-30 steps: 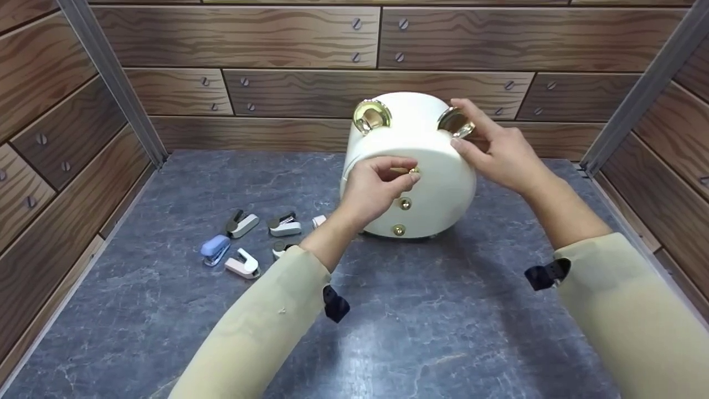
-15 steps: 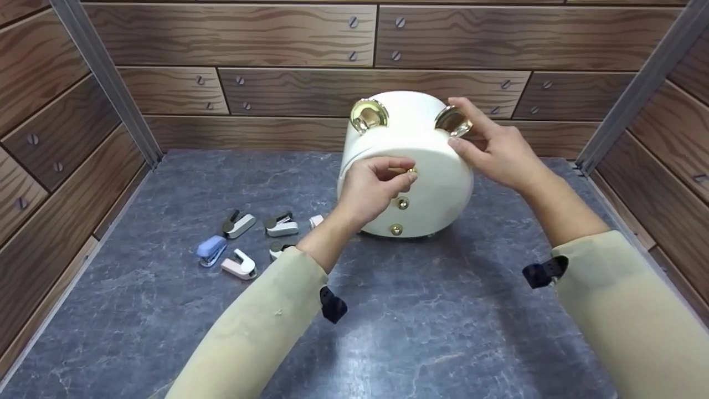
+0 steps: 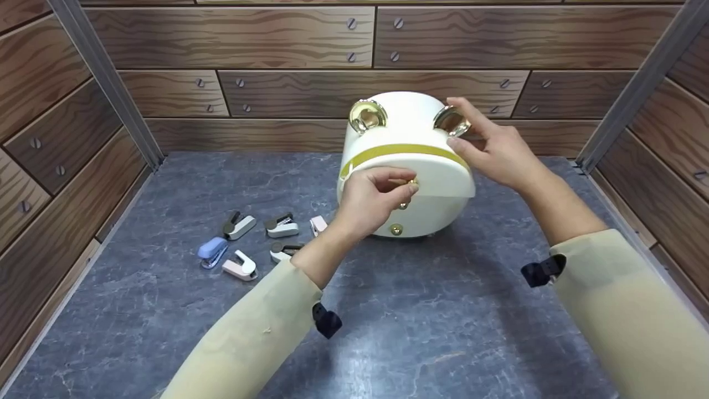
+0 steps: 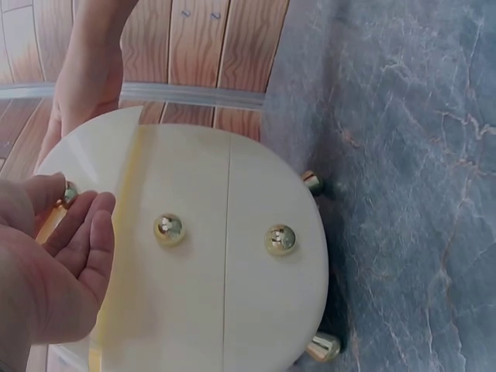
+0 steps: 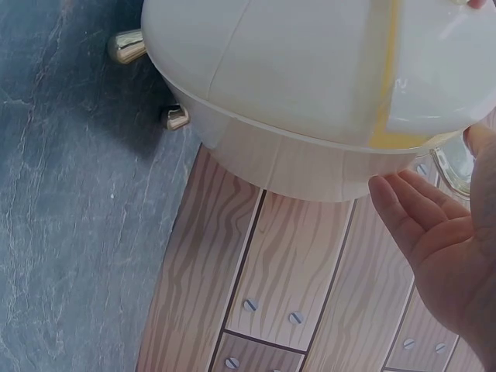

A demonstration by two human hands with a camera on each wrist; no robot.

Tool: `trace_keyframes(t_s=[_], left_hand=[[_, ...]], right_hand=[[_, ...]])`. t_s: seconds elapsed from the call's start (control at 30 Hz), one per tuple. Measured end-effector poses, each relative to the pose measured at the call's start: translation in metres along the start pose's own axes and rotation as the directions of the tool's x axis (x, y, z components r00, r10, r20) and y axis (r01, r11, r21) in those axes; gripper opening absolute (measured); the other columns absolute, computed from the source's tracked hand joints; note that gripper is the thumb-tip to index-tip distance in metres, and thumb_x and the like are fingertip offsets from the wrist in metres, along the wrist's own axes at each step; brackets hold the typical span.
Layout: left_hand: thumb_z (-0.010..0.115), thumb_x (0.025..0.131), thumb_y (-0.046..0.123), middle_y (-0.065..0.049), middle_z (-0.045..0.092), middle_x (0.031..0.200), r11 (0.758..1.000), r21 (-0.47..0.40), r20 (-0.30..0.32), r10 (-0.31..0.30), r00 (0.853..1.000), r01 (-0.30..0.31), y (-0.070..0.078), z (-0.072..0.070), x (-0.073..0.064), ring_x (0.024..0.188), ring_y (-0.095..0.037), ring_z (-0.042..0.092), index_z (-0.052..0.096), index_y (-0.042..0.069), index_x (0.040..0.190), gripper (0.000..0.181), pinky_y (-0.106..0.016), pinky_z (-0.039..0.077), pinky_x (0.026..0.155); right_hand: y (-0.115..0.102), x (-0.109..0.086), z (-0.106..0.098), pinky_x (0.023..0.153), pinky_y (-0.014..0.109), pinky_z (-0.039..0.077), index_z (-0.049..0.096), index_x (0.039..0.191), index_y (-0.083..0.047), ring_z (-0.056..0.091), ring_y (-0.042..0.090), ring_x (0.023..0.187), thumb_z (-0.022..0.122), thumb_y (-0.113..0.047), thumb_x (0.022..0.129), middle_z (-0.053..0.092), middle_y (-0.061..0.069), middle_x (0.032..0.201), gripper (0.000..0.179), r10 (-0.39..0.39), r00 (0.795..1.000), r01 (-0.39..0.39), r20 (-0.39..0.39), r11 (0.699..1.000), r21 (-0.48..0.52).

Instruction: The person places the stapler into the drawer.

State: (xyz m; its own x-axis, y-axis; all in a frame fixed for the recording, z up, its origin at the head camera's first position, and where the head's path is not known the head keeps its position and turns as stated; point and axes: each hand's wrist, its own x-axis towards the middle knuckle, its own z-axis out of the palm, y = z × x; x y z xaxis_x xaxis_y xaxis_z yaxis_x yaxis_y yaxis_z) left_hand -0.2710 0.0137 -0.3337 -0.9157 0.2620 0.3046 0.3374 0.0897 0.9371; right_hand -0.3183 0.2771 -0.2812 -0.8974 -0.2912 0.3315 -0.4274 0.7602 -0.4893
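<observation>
A white rounded drawer box (image 3: 407, 113) with gold ears, gold feet and gold knobs stands on the table. My left hand (image 3: 374, 199) pinches the top knob (image 4: 70, 194) between thumb and fingers. The top drawer (image 3: 437, 180) juts out of the front, and a yellow strip shows behind its face. My right hand (image 3: 498, 152) holds the box at its right ear (image 3: 451, 121), thumb at the front and index finger at the ear's top. In the right wrist view its other fingers lie along the box's side. Lower knobs (image 4: 169, 229) are untouched.
Several small staplers lie left of the box, including a blue stapler (image 3: 212, 252), a pink and white stapler (image 3: 241, 266) and a dark-topped stapler (image 3: 239, 226). Wood-patterned walls (image 3: 299, 91) enclose the dark marbled table (image 3: 399, 332) at the back and sides.
The top drawer has come forward out of the box, exposing the yellow strip. My left hand has moved slightly toward me with the knob; my right hand keeps its place at the ear.
</observation>
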Motion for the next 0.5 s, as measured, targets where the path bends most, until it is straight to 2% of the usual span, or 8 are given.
trace_keyframes(t_s=[0.13, 0.33, 0.5], left_hand=[[0.079, 0.096, 0.008, -0.005, 0.081, 0.096, 1.000, -0.017, -0.004, 0.013, 1.000, -0.013, 0.002, 0.001, -0.008, 0.081, -0.014, 0.075, 0.082, 0.005, 0.116, 0.020, -0.024, 0.057, 0.067], [0.080, 0.095, 0.006, -0.007, 0.081, 0.098, 0.999, -0.049, -0.004, 0.021, 1.000, -0.022, 0.004, 0.003, -0.021, 0.082, -0.014, 0.076, 0.082, 0.004, 0.114, 0.020, -0.029, 0.062, 0.066], [0.081, 0.094, 0.005, -0.007, 0.081, 0.098, 0.997, -0.056, -0.002, 0.045, 0.999, -0.045, 0.005, 0.005, -0.031, 0.083, -0.013, 0.076, 0.082, 0.003, 0.113, 0.020, -0.029, 0.063, 0.070]], right_hand=[[-0.001, 0.001, 0.001, 0.098, 0.068, 0.052, 0.027, 0.165, -0.052, 0.068, 0.045, 0.119, 0.058, -0.046, 0.109, 0.061, 0.021, 0.147, 0.065, 0.009, 1.000, -0.009, 0.008, 1.000, 0.005], [-0.002, 0.000, 0.001, 0.092, 0.067, 0.053, 0.028, 0.166, -0.050, 0.071, 0.045, 0.113, 0.057, -0.045, 0.109, 0.064, 0.021, 0.144, 0.064, 0.011, 1.000, -0.011, 0.003, 1.000, 0.000], [-0.001, -0.001, 0.001, 0.094, 0.067, 0.053, 0.028, 0.166, -0.050, 0.070, 0.046, 0.115, 0.057, -0.044, 0.109, 0.063, 0.022, 0.145, 0.064, 0.010, 1.000, -0.010, -0.001, 1.000, 0.005]])
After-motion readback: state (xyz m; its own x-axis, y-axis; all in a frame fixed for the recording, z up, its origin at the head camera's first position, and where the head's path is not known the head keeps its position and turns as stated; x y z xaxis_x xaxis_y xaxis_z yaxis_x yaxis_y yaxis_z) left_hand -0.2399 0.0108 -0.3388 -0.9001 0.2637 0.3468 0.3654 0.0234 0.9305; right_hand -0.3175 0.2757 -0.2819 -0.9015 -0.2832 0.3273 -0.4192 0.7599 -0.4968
